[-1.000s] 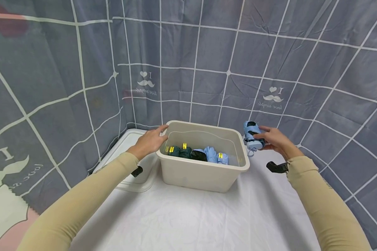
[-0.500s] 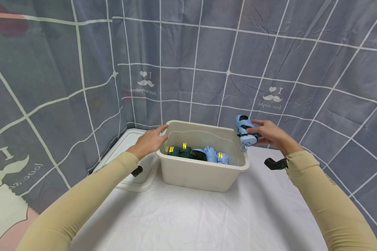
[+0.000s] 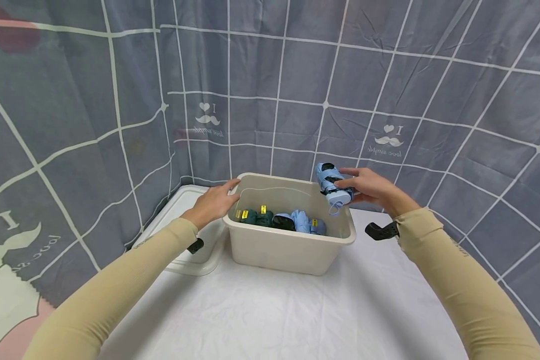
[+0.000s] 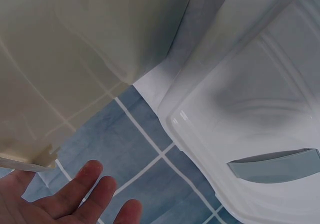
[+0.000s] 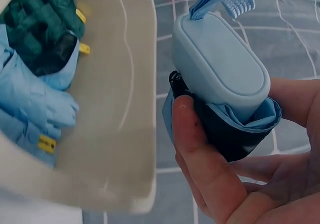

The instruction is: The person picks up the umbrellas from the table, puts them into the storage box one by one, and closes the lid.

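A light-blue folding umbrella point(image 3: 326, 175) with black patches is gripped by my right hand point(image 3: 371, 186), fingers and thumb round its side. Its flat handle end point(image 5: 222, 58) and wrist strap show in the right wrist view. In the head view it overlaps the back right corner of a beige plastic bin point(image 3: 288, 250). My left hand point(image 3: 212, 204) rests at the bin's left rim, its fingers loosely extended outside the wall in the left wrist view. Inside the bin lie dark green folding umbrellas point(image 3: 265, 219) and light-blue ones point(image 3: 300, 221), some with yellow tags, in a row.
A white lid point(image 3: 186, 200) lies left of the bin, partly behind my left arm. White cloth point(image 3: 274, 315) covers the table. Grey curtains point(image 3: 297, 65) with white grid lines hang close behind and on both sides.
My right hand has carried the light-blue umbrella leftward, from beside the bin to its back right corner. My left hand has stayed at the rim.
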Demonstrator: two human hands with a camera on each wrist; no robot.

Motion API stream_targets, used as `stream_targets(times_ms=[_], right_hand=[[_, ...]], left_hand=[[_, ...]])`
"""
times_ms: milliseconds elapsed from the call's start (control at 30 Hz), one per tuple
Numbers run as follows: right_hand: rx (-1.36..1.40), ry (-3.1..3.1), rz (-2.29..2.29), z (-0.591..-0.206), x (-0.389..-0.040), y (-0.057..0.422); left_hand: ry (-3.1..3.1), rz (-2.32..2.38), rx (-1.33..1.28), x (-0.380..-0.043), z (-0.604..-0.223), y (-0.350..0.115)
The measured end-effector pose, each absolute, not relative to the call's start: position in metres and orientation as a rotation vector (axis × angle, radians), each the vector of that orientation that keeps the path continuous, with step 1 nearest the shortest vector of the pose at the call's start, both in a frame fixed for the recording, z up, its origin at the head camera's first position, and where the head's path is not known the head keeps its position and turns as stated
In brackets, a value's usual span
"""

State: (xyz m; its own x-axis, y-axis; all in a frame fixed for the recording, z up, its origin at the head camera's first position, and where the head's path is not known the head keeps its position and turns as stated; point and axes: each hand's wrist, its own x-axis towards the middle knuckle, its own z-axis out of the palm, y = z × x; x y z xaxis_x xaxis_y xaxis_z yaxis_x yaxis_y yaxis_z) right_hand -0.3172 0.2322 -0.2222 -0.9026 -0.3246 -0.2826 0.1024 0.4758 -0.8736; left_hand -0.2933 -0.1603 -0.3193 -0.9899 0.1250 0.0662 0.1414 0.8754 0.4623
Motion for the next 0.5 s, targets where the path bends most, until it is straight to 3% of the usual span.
stream_targets(times_ms=[500], right_hand=[[-0.289, 2.27, -1.308, -0.233, -0.314, 0.187]], left_hand=[[-3.018, -0.759, -0.213, -0.293, -0.32, -0.16]])
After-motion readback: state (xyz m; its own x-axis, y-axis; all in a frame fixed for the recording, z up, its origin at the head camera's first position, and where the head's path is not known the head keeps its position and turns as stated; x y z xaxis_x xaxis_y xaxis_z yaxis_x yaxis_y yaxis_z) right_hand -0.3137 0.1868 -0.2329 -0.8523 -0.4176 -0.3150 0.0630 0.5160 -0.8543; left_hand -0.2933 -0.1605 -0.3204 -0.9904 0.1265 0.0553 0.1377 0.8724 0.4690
